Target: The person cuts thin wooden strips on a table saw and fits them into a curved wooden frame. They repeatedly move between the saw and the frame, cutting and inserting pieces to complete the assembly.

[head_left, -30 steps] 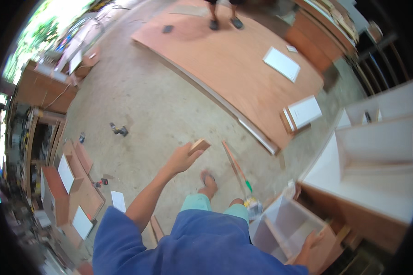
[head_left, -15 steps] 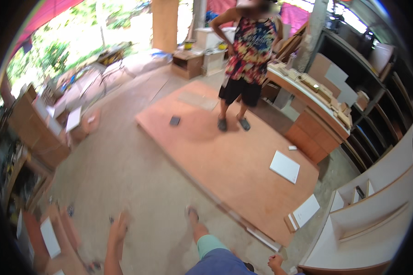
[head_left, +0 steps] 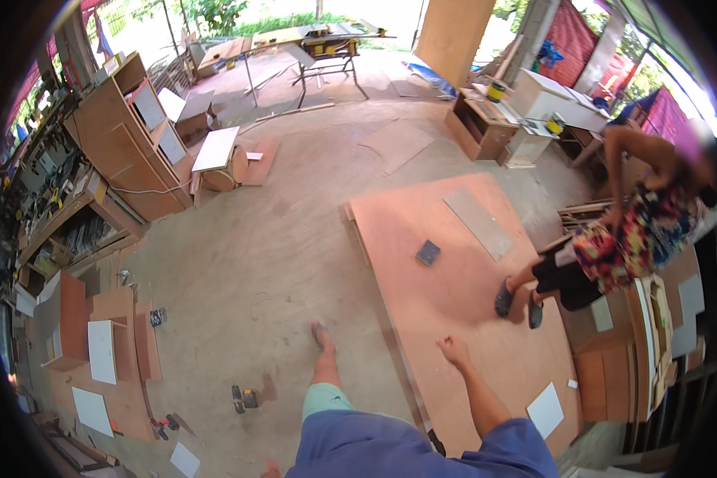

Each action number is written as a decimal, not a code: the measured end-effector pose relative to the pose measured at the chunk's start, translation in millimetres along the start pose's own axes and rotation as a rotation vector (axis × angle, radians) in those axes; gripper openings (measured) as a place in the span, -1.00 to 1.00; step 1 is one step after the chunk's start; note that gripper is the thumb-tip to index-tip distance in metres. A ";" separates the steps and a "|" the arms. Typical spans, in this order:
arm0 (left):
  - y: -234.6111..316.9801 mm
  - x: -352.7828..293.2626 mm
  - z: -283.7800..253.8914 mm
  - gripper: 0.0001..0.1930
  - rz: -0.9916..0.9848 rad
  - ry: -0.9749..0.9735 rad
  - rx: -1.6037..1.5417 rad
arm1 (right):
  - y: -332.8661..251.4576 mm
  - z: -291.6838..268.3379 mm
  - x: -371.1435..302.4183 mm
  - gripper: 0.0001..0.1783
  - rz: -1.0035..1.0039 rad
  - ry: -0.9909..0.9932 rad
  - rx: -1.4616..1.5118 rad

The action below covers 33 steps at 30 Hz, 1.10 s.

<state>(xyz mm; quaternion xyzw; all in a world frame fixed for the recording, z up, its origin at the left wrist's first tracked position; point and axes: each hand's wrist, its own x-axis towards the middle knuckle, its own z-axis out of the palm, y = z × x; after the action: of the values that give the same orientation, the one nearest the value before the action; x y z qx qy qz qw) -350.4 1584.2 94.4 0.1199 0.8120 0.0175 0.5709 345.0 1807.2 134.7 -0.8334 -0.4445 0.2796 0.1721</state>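
My right hand (head_left: 453, 350) hangs over the large plywood sheet (head_left: 462, 295), apart from it; its fingers are curled in, with nothing visible in them. At the lower edge, only a smeared bit of my left hand (head_left: 272, 468) shows, its fingers not readable. Nearest to it on the concrete floor lies a yellow and black cordless drill (head_left: 244, 399). A dark square pad (head_left: 428, 252) rests on the plywood. Another white panel (head_left: 545, 409) lies on the sheet near my right forearm.
A person (head_left: 625, 231) in a flowered top stands on the plywood's right side. Left are low wooden pieces with white panels (head_left: 101, 352) and a red drill (head_left: 165, 427). A tall cabinet (head_left: 135, 143) stands behind them. A table saw (head_left: 327, 48) stands at the back.
My view has swung left, so the plywood and the person appear farther right. My right hand has come up over the sheet; my left hand has dropped to the lower edge.
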 end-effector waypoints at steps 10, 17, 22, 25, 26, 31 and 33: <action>533.5 139.6 -104.2 -0.17 0.066 -0.056 -0.130 | -275.6 90.0 313.5 -0.55 0.242 -0.345 0.407; 1185.9 144.7 -119.1 -0.42 0.614 0.030 0.091 | -317.3 122.4 465.5 -0.58 0.543 -0.697 0.005; 1456.7 197.2 -125.9 -0.46 0.735 0.340 0.397 | -413.7 138.7 697.3 -0.60 0.689 -0.636 0.213; 1578.1 209.7 -113.7 -0.47 0.685 0.354 0.371 | -464.5 111.5 854.1 -0.60 0.612 -0.466 0.475; 1611.8 210.0 -119.5 -0.50 0.707 0.273 0.275 | -499.7 101.2 918.3 -0.61 0.548 -0.391 0.516; 1785.8 291.5 -157.0 -0.56 0.762 0.304 0.212 | -753.0 28.3 1284.8 -0.67 -0.046 -0.144 0.218; 1857.9 309.2 -168.8 -0.60 0.723 0.253 0.156 | -835.7 3.6 1405.8 -0.65 -0.145 -0.030 0.122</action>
<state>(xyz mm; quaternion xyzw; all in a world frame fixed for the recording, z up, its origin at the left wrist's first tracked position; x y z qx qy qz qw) -281.8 3472.3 174.7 0.4383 0.7801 0.1703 0.4126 434.5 3440.2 139.3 -0.7827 -0.4885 0.3055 0.2356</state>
